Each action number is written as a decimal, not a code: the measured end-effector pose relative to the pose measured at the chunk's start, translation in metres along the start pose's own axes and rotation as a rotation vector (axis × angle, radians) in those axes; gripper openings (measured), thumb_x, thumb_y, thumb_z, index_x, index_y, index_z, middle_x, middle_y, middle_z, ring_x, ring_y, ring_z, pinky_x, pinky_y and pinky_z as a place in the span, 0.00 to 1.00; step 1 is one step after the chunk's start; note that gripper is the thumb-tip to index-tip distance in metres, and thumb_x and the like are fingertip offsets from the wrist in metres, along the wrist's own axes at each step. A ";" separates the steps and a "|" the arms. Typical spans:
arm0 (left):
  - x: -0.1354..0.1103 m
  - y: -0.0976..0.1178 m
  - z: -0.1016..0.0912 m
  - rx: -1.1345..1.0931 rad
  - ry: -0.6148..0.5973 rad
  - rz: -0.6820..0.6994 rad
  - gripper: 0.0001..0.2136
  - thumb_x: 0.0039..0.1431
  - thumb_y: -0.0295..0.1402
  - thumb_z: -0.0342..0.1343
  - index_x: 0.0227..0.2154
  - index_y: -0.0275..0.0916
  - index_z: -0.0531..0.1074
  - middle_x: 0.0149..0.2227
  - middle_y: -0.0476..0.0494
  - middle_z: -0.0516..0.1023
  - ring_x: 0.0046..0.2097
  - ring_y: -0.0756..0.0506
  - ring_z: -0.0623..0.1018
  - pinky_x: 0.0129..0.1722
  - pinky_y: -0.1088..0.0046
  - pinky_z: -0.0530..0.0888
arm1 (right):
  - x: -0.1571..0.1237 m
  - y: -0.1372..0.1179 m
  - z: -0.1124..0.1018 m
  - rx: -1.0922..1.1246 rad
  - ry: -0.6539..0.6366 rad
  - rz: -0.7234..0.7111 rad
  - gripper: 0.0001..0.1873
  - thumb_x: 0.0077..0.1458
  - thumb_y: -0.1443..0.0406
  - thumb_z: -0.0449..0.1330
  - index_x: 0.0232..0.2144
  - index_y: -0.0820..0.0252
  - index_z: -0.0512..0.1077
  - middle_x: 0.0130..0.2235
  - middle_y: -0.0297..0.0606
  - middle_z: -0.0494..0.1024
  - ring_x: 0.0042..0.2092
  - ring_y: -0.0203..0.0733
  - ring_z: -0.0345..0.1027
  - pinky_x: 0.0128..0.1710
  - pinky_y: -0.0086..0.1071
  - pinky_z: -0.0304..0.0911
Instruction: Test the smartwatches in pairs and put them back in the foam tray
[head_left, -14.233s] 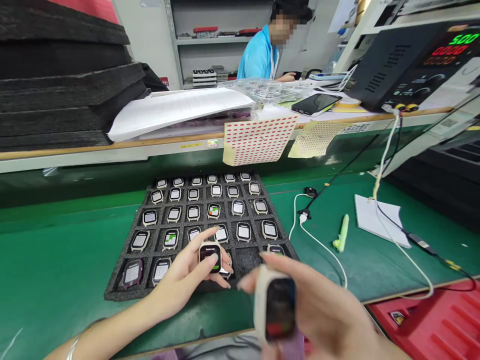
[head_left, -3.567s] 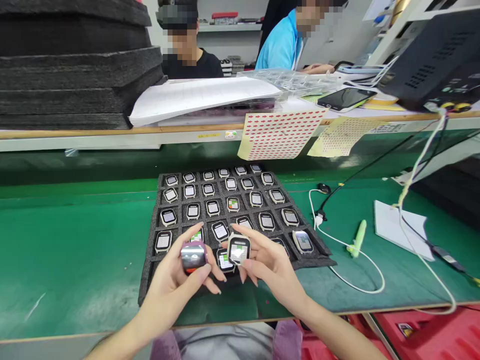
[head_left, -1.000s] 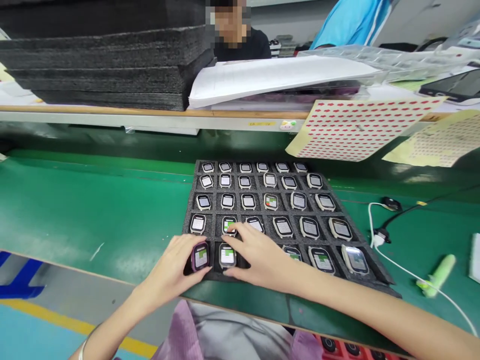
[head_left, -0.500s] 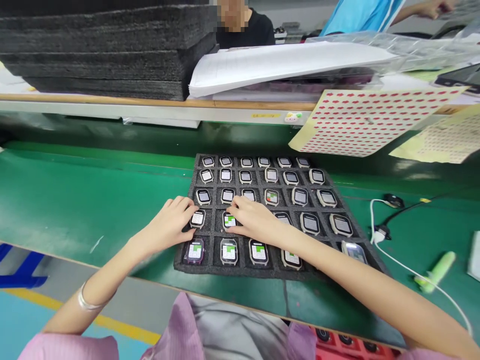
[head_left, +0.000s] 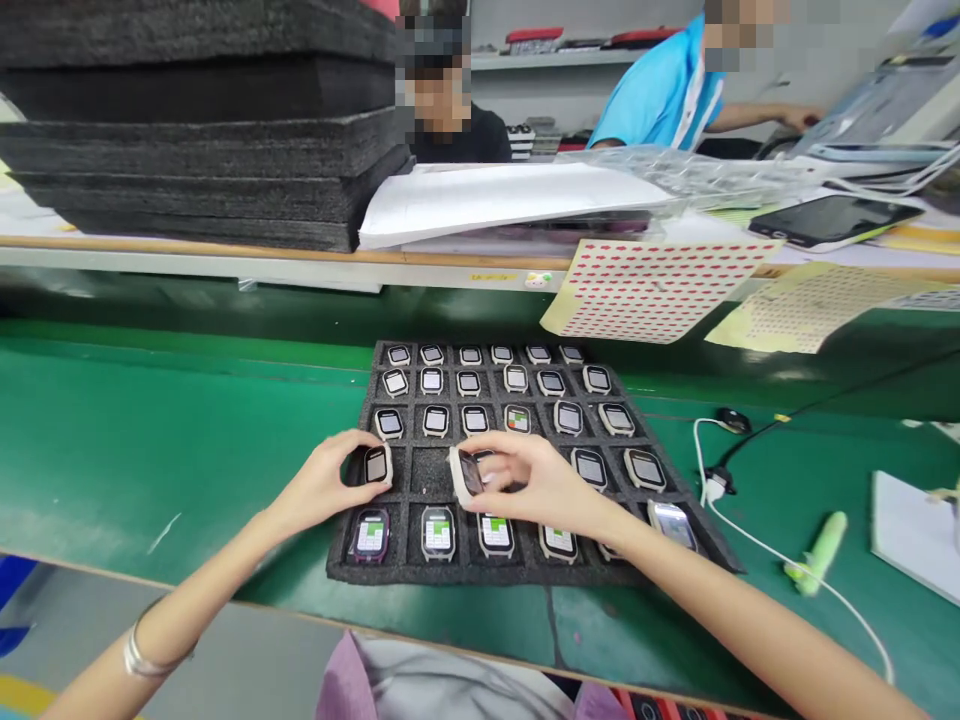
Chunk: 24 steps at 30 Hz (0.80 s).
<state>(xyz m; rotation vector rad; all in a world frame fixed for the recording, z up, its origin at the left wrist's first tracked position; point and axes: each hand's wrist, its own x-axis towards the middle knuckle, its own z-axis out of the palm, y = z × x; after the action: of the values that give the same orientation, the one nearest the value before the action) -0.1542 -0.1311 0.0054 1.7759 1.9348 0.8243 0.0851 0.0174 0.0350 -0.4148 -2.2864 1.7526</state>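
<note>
In the head view, my left hand pinches a smartwatch by its edges, thumb below and fingers above. It is at the left column of a black foam tray; whether it is clear of its slot I cannot tell. My right hand grips another smartwatch, tilted up on its side with its screen facing the palm. An empty compartment lies just left of that one. Rows of smartwatches with lit screens fill other slots, and a front-row one shows a green and white pattern.
A black foam stack and white papers sit on the shelf above. Red-marked sticker sheets hang from its edge. A white cable, a green tool and a white pad lie right. Two people are beyond.
My right hand has lifted its smartwatch out of the slot, moved it slightly right and tipped it. My left hand's watch screen has changed from white to dull. The view has tilted upward.
</note>
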 end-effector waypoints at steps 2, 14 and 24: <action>-0.006 0.009 0.005 -0.528 0.062 -0.114 0.16 0.52 0.34 0.61 0.43 0.37 0.67 0.43 0.38 0.75 0.43 0.41 0.75 0.46 0.60 0.69 | -0.013 -0.008 0.007 0.381 0.009 0.101 0.28 0.48 0.63 0.68 0.50 0.65 0.64 0.27 0.36 0.76 0.25 0.39 0.71 0.24 0.30 0.68; -0.009 0.084 0.024 -1.628 -0.139 -0.353 0.22 0.43 0.19 0.62 0.45 0.37 0.71 0.37 0.40 0.75 0.32 0.52 0.70 0.31 0.79 0.66 | -0.047 -0.011 0.035 0.520 0.215 0.123 0.30 0.49 0.69 0.66 0.53 0.60 0.61 0.39 0.40 0.74 0.28 0.33 0.67 0.19 0.22 0.63; -0.017 0.084 0.052 -1.354 -0.168 -0.392 0.19 0.47 0.18 0.62 0.41 0.37 0.65 0.39 0.41 0.76 0.38 0.49 0.73 0.39 0.73 0.68 | -0.060 -0.005 0.036 0.224 0.412 -0.011 0.14 0.60 0.65 0.56 0.49 0.58 0.68 0.33 0.35 0.73 0.25 0.30 0.63 0.21 0.22 0.60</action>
<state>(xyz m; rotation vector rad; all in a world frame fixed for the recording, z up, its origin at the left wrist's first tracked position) -0.0553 -0.1371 0.0195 0.5882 0.9998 1.2922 0.1279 -0.0372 0.0298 -0.6480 -1.7863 1.7037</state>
